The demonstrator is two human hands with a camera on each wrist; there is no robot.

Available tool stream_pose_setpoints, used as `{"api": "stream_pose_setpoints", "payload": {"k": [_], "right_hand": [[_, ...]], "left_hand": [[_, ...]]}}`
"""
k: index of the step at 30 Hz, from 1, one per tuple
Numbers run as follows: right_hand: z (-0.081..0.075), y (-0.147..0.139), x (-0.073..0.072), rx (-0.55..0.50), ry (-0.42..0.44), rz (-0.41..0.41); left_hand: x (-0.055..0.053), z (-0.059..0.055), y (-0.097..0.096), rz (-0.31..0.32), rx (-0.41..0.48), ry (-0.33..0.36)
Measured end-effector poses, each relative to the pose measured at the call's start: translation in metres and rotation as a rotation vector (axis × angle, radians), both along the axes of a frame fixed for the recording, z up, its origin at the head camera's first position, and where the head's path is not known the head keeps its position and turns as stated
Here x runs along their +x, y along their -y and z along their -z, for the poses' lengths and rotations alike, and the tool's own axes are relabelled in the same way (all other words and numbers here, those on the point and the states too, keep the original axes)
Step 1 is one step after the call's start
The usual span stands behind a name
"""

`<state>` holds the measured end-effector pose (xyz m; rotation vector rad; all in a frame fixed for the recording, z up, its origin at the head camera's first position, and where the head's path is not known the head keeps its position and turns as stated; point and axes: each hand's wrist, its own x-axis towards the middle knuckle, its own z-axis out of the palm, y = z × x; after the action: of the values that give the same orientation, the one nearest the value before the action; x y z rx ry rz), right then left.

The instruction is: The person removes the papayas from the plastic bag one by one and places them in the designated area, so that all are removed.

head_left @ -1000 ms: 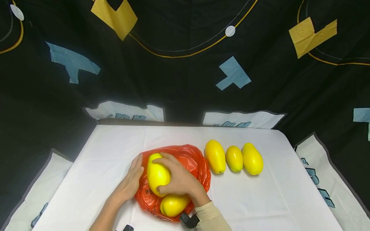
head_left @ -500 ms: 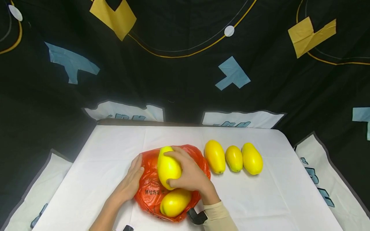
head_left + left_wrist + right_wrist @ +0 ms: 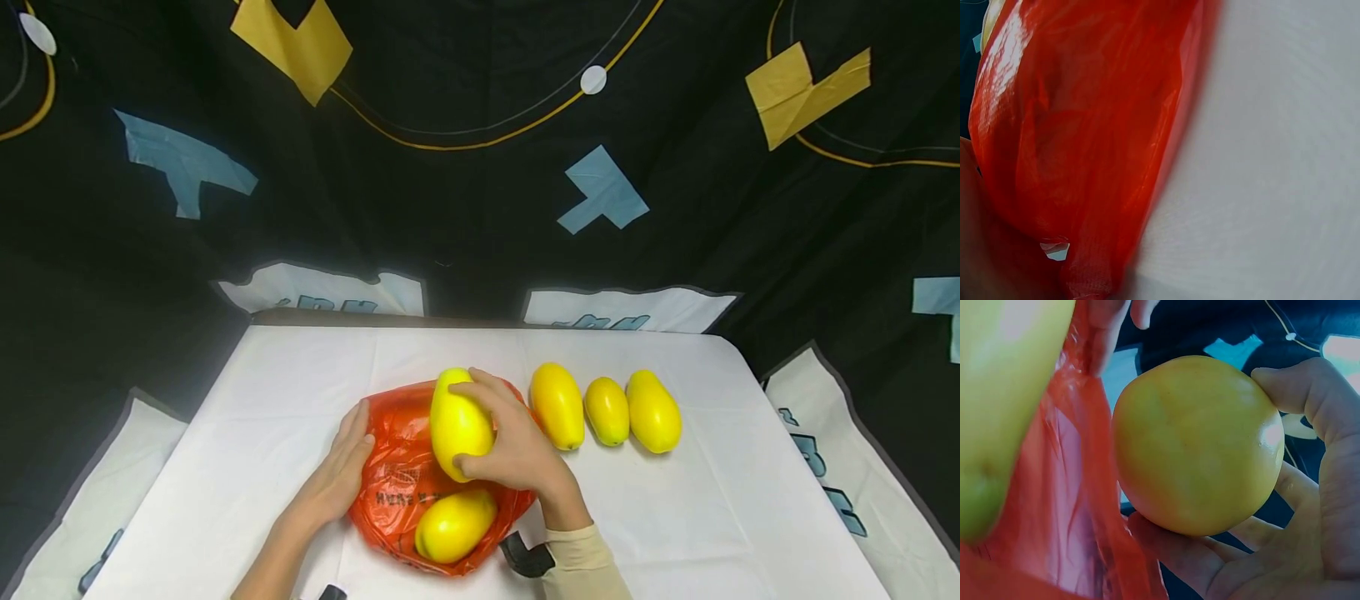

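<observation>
Fruit [image 3: 456, 429] gripped in right hand [image 3: 517, 442], over red bag [image 3: 397, 454]; left hand [image 3: 339, 467] straight-fingered against bag's left edge. Best to move smoothly, clear of other fruit [image 3: 456, 525], bag steadied lightly.

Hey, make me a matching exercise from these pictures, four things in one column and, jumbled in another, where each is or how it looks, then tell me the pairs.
Column one:
1. Left hand
2. Right hand
3. Red bag
4. Smallest fruit in the row

Column two:
A. Between two larger fruits
B. Resting against the bag's side
C. Printed with dark lettering
D. Gripping a yellow fruit

Right pairs: 1-B, 2-D, 3-C, 4-A.
</observation>
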<state>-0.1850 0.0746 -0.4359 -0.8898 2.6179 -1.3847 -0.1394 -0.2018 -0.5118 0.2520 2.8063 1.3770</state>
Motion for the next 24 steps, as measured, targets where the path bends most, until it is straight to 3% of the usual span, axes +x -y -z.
{"api": "stream_pose_setpoints", "payload": {"k": [12, 24], "right_hand": [[-0.006, -0.018, 0.001, -0.018, 0.005, 0.054], [-0.007, -0.04, -0.002, -0.02, -0.048, 0.107]], "left_hand": [[0.001, 0.001, -0.001, -0.003, -0.008, 0.007], [0.0, 0.0, 0.0, 0.004, -0.011, 0.009]]}}
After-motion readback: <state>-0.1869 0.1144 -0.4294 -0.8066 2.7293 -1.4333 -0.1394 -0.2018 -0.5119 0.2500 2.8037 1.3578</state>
